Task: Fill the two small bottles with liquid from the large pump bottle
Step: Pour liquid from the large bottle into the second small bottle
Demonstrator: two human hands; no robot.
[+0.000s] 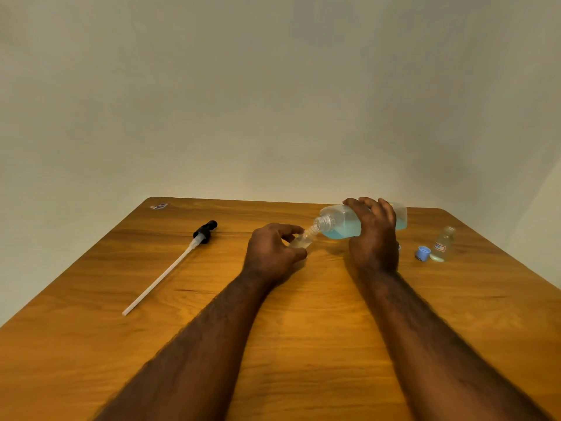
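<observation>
Because the pump [204,231] has been taken off, the big bottle [340,221] has an open neck, and the blue liquid can be poured straight out. The pump lies flat on the table [303,329], well to the left, with its long white tube [161,279] pointing toward the person. I think it was put there so it stays out of the way.

With its fingers wrapped over the top, the right hand [375,235] grips the big bottle. The bottle is tipped on its side, up off the table, so the liquid can run toward the mouth. It is about half full.

Pinched in the left hand [273,253] is one small bottle [302,240]. It leans so that its open top meets the mouth of the big bottle. The two mouths look like they touch or nearly touch. I think they are held this close so nothing spills. I cannot tell how much liquid is in the small bottle, because the fingers hide part of it.

Standing upright on the right side of the table is the other small bottle [443,244], with no cap on. A blue cap [422,253] sits just beside it. A tiny bit of blue peeks out by the right hand; it may be a second cap, but I cannot be sure.

Now the count: one big bottle, two small bottles, one pump, one cap for sure, two hands.
</observation>
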